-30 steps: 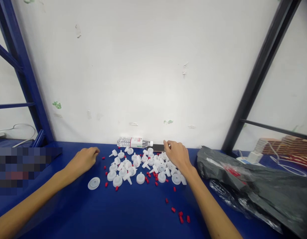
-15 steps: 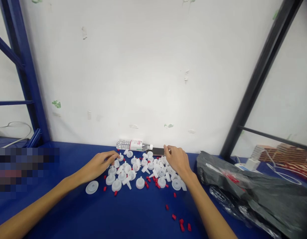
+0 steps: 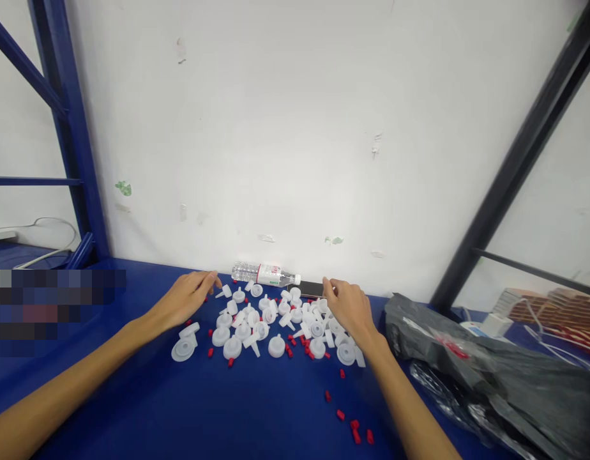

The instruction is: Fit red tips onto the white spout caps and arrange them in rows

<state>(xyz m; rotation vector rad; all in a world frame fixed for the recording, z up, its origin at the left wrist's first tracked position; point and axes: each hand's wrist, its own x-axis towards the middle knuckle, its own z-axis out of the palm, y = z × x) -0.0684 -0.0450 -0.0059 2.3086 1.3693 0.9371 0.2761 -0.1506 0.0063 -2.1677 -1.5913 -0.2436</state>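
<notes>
White plastic nozzle caps (image 3: 232, 347) and small red tips (image 3: 289, 350) lie in a loose, spread-out pile on a blue table (image 3: 257, 409). My left hand (image 3: 187, 297) is at the pile's left edge, fingers stretched forward and apart, with nothing visible in them. Just beyond its fingertips is a white spouted piece (image 3: 225, 291). At the pile's right edge, my right hand (image 3: 350, 310) hangs loosely bent over some white pieces, nothing visible in its fingers. Part of the pile is hidden beneath it. A white disc-shaped cap (image 3: 183, 349) sits apart, nearer my left forearm.
A clear water bottle (image 3: 269, 275) lies on its side by the wall, beside a flat dark object (image 3: 310, 289). Grey plastic bags (image 3: 486, 364) cover the right side. Several red tips (image 3: 355, 431) are scattered near the front. A dark post (image 3: 510, 160) rises at right.
My left hand has drawn back leftward from the pile's upper left edge. A white piece now lies against the separate disc-shaped cap. My right hand has stayed nearly in place; the view has shifted.
</notes>
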